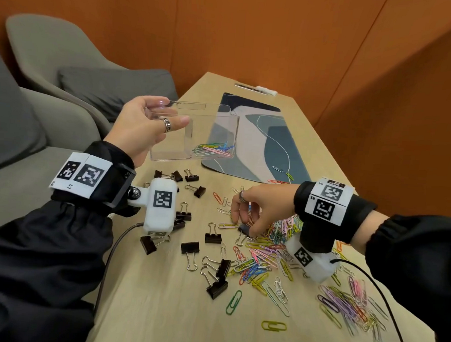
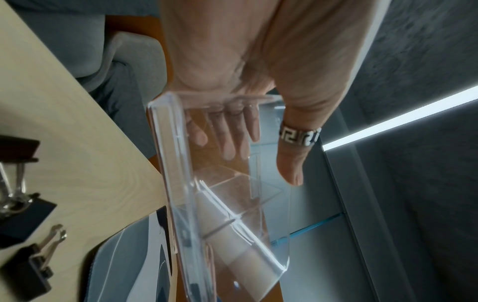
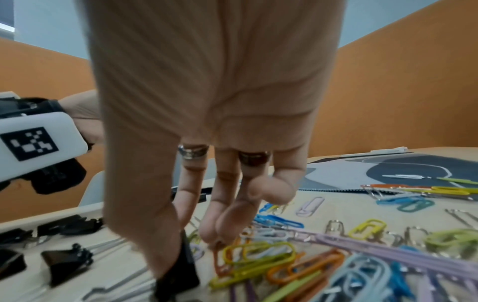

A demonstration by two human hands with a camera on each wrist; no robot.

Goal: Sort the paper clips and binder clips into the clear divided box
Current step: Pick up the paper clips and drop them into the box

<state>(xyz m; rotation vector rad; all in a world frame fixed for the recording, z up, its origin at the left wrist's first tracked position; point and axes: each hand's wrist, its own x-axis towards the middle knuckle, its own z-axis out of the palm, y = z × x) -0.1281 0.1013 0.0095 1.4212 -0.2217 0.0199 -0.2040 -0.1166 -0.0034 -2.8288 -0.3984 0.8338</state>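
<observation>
A: Status on your left hand?

B: You're holding the clear divided box up off the desk. Thumb lies on the near wall, fingers flat behind it; they show through the plastic in the left wrist view. Box is tipped, open top facing away from you.

A: Anything in it?

B: A bunch of coloured paper clips lies in the compartment farthest from your left hand, down at its low corner. The compartment next to your palm looks bare.

A: Right hand?

B: Down on the desk, fingers curled downward, pinching a black binder clip between thumb and fingertips. In the right wrist view your thumb lies against its black body. The clip sits at the left edge of the paper clip pile.

A: Where's the rest of the stock?

B: The pile spreads out under and to the right of your right hand, mixed pink, yellow, blue, green and orange. A second heap lies under your right forearm, nearer you. More black binder clips lie scattered between your two hands, several under your left wrist, silver handles pointing all ways. A green clip and a yellow clip lie loose near the desk's front edge.

A: Beyond the hands?

B: A patterned desk mat lies past the box, with two stray clips on its near right corner. Grey chairs stand to the left of your left hand.
</observation>
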